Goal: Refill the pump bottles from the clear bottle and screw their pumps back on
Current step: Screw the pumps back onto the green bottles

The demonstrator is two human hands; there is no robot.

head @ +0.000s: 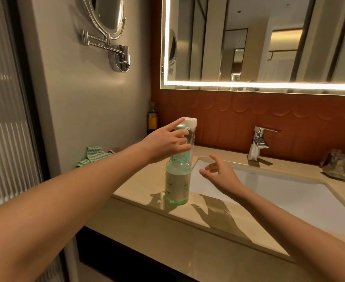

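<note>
A green pump bottle (177, 183) with a pale label stands upright on the beige counter (139, 186), close to the front edge and left of the sink. My left hand (167, 141) grips its green pump (181, 127) at the neck, fingers curled round it and the index finger stretched upward. Right behind it stands the clear bottle (193, 137) with a white cap, partly hidden by my hand and the pump. My right hand (218, 173) hovers just right of the green bottle with fingers spread, holding nothing and not touching it.
A white sink basin (289, 194) lies right of the bottles, with a chrome faucet (258, 142) behind it. A dark bottle with an orange label (152, 119) stands in the back corner. A green cloth (92, 156) lies at the counter's left end. Glassware (338, 165) sits far right.
</note>
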